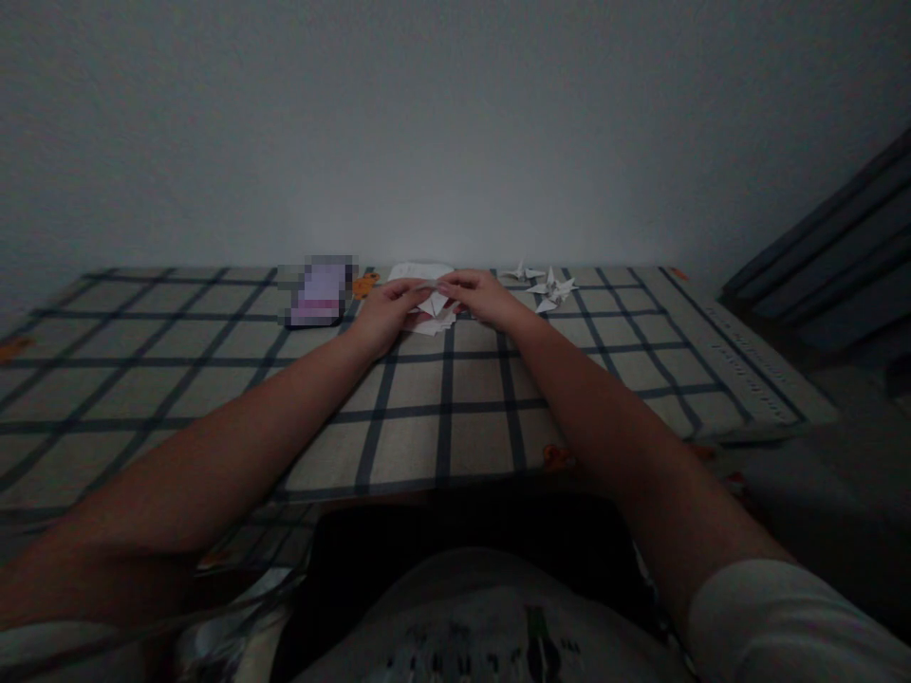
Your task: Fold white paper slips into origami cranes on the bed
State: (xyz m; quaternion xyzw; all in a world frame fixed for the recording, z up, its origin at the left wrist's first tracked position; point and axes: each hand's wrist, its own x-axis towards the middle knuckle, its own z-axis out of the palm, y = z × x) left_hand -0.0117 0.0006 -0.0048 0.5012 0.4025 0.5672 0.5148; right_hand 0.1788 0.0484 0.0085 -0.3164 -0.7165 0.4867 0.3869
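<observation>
Both my arms reach far across a checked tablecloth point(213, 379). My left hand point(388, 308) and my right hand point(480, 296) meet over a small white folded paper piece point(434, 305), each pinching it from its side. Under the piece lie a few more white paper sheets point(436, 327). A larger white sheet point(417, 272) rests just behind the hands.
Several small folded white paper cranes point(549, 287) sit to the right of my right hand. A blurred purple object point(318, 291) lies left of my left hand, with a small orange thing point(365, 283) beside it. A bare wall stands behind the table; dark furniture point(826, 275) at right.
</observation>
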